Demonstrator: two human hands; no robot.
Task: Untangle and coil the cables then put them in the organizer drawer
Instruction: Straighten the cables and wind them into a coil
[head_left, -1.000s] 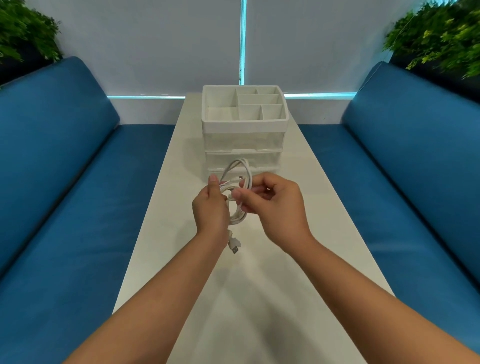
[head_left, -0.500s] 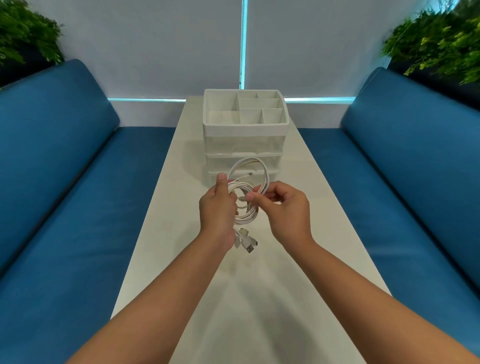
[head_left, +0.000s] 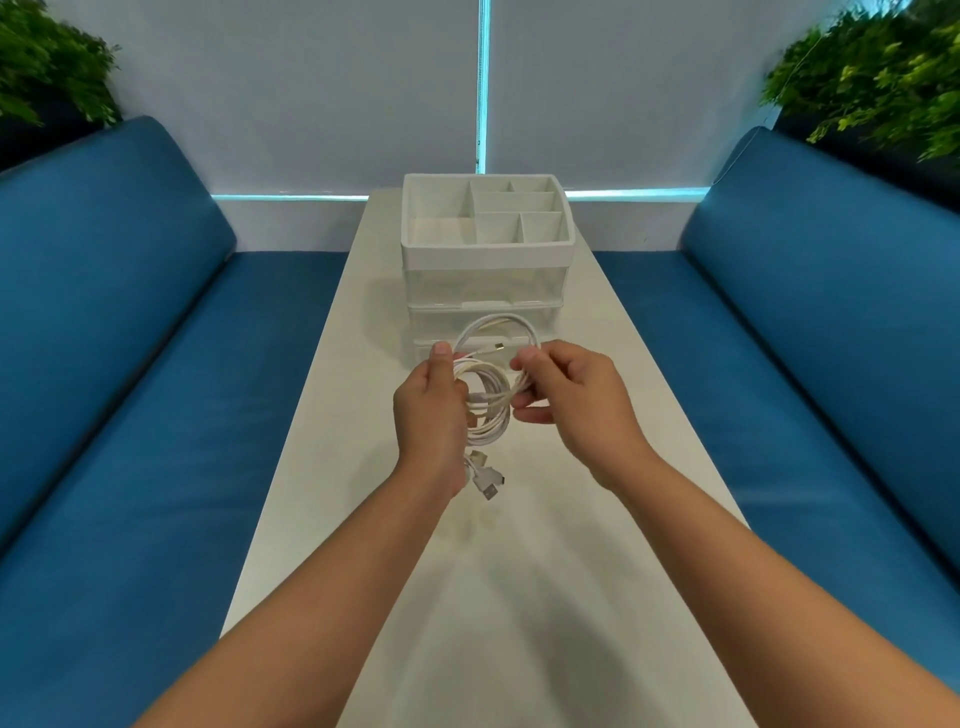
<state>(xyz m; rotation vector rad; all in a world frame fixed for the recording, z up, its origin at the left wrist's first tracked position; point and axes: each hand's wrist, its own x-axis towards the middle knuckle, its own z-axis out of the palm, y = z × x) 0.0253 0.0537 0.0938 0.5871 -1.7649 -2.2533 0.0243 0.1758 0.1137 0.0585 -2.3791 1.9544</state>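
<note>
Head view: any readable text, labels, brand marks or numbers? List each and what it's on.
None readable.
Organizer: plain white top tray and clear drawers, no label or mark showing.
Cables, held by the left hand and right hand: white, with no print visible; the connectors are too small and blurred to show any marking.
Table, blue seats and wall: no signs or lettering.

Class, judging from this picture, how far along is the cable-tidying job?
Done: the white cables are mostly looped. In hand: the left hand and right hand hold the bundle above the table, plugs dangling. Left: finishing the coil and putting it in the organizer; its drawers look closed.
</note>
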